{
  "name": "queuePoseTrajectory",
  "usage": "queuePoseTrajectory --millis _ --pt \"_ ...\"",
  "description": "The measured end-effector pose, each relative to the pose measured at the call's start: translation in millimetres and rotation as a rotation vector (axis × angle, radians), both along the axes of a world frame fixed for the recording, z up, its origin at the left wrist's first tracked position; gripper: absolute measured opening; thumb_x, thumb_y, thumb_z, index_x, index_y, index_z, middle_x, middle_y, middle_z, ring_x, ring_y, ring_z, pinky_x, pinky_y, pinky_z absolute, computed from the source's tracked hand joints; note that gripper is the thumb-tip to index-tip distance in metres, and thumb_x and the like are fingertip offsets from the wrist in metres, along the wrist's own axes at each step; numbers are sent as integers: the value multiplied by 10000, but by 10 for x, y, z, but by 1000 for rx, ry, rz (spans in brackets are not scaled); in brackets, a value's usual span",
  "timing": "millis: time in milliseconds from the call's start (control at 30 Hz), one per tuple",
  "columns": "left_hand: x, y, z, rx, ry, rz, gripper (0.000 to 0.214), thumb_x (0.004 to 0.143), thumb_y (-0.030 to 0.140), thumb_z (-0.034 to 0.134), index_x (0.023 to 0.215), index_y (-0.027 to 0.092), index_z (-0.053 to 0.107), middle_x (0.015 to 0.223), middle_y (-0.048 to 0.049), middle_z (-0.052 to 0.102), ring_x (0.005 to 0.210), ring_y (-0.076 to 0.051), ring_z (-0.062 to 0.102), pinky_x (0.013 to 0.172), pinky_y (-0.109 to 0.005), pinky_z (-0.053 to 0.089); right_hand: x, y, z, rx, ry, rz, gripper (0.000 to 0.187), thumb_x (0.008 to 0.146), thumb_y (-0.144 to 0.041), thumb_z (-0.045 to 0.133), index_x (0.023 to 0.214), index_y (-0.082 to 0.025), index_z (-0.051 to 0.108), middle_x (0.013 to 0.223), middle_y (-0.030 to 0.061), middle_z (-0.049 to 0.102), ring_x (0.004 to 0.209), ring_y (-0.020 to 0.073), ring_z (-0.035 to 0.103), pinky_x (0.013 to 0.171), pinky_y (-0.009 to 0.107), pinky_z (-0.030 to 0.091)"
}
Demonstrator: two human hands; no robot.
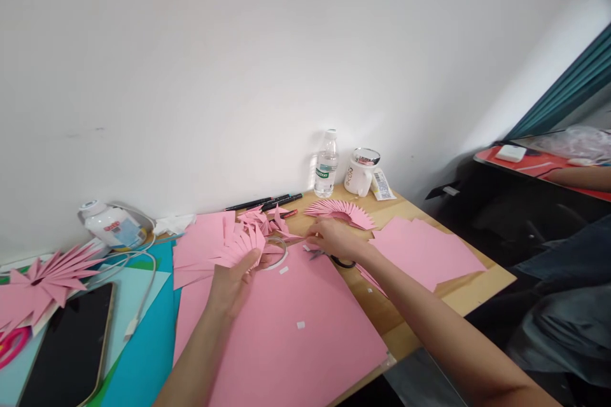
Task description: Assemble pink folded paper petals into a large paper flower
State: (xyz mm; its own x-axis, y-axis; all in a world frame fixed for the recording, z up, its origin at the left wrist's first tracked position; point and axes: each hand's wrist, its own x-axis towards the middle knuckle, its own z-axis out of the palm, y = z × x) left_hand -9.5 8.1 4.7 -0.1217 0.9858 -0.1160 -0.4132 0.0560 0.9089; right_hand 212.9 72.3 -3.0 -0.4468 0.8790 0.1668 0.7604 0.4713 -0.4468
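My left hand (235, 284) grips a fan of folded pink paper pieces (241, 243) held above a large pink sheet (286, 331). My right hand (334, 238) is closed in a pinch on a small pink paper strip (294, 238) near the fan's edge. Under my right hand lie scissors (334, 259) with black handles. A finished pink paper fan (340, 211) lies just behind that hand. A ring of tape (277, 253) sits between the two hands.
A water bottle (326, 165), white mug (361, 172) and black pens (267, 202) stand along the wall. Pink sheets (424, 251) lie at right. A phone (71, 346), cable (143, 292), white jar (112, 226) and pink paper star (42, 280) are at left. Another person's arm (580, 177) is far right.
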Motion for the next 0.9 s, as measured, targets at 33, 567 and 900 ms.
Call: queuePoseTrajectory --millis 33,567,900 --pt "-8 9 -2 -25 -64 8 173 559 150 783 698 161 681 697 -37 705 609 -172 658 593 -275 547 -27 5 -15 -54 8 13 145 767 -153 557 672 -188 662 650 7 647 593 132 564 526 217 349" --pt "-26 59 -26 -205 -366 153 213 606 -41 684 702 145 647 655 -24 677 640 -140 650 616 -234 538 3 -85 -73 -226 168 69 83 779 -168 514 722 -190 570 707 -13 650 640 131 574 578 227 394" --pt "-4 50 -34 -160 -364 166 240 594 -31 701 740 157 664 665 -6 682 644 -126 642 637 -229 540 -4 -178 -118 -333 445 40 127 840 -255 478 741 -182 512 666 1 606 605 132 568 577 254 450"
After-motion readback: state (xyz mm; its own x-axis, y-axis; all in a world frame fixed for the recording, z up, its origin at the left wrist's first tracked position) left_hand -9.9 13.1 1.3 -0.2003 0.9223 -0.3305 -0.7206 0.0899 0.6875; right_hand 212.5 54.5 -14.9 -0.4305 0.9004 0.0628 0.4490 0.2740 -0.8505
